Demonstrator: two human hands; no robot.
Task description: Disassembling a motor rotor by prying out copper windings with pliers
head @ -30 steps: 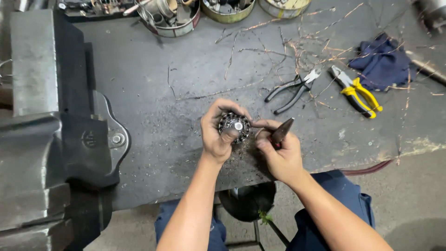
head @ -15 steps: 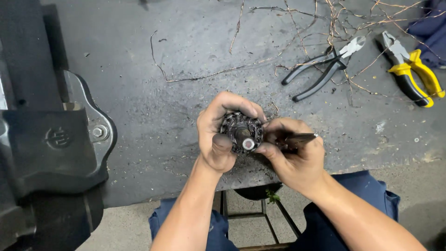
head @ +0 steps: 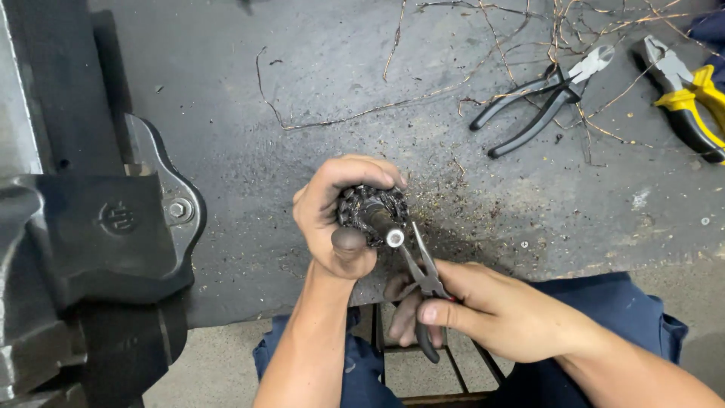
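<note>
My left hand (head: 332, 219) grips a dark, round motor armature (head: 371, 213) with a shiny shaft end facing me, held just above the near edge of the grey workbench (head: 317, 98). My right hand (head: 491, 310) holds a pair of needle-nose pliers (head: 423, 272) by the handles. The plier tips point up and left, right beside the armature's shaft. Whether the tips grip a wire I cannot tell.
A large dark bench vise (head: 83, 249) fills the left side. Black-handled cutters (head: 540, 106) and yellow-handled pliers (head: 691, 98) lie at the far right among thin wire scraps (head: 483, 68). Fine debris is scattered on the bench below the armature. A stool and blue trousers show below.
The view has moved closer and lower. My right hand has dropped toward me and turned, so the pliers now point upward at the armature's shaft instead of lying sideways beside it.
</note>
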